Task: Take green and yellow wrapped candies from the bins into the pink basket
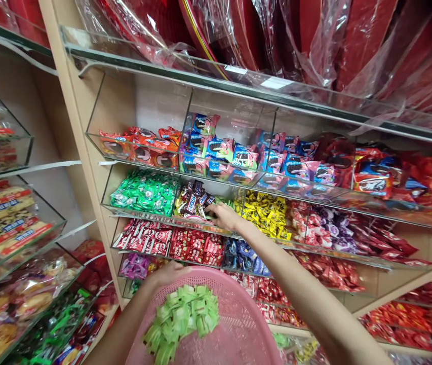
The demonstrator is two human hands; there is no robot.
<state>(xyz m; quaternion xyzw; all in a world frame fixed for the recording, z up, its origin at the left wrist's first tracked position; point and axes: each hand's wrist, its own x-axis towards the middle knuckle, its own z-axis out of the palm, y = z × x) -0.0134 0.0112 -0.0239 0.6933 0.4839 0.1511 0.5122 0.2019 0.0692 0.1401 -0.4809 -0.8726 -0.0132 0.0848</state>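
Note:
My left hand (168, 274) grips the far left rim of a pink plastic basket (244, 304), its fingers over the edge. Inside the basket lies a heap of light-green wrapped candies (187, 314), mostly on the left. My right hand (225, 215) reaches into a clear shelf compartment. Its fingers stretch left, partly apart, close to some dark-brown Snickers bars (193, 203); I make out nothing held in them. A few green wrapped candies (227, 203) show just behind that hand. Yellow wrapped candies (267, 210) fill the compartment to its right, green packets (145, 192) the one farther left.
Glass ledges and dividers front the shelves. Above sit blue cookie packs (219, 148) and orange packs (140, 147); below, red packets (196, 246). Large red items in clear plastic (238, 30) hang over the top shelf (200, 73). A wooden upright (75, 111) stands left, beside shelved pastries (10, 218).

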